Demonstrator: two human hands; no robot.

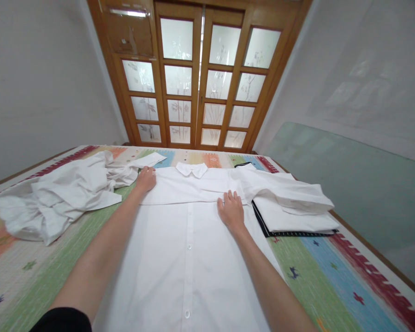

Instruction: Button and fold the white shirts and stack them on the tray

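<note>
A white button-up shirt lies spread out in front of me, its collar at the far end and a line of buttons down the middle. A loose flap of white cloth lies across its chest. At the shirt's left shoulder edge, my left hand has its fingers curled round the fabric. My right hand rests palm down on the chest near the right side, fingers stretched and slightly apart. The right sleeve reaches out over a folded stack; its left counterpart is hard to make out.
A crumpled white garment lies on the left. On the right, folded white and black clothes are stacked under the sleeve. Everything lies on a colourful striped cover. Wooden glazed doors stand beyond, with walls on both sides.
</note>
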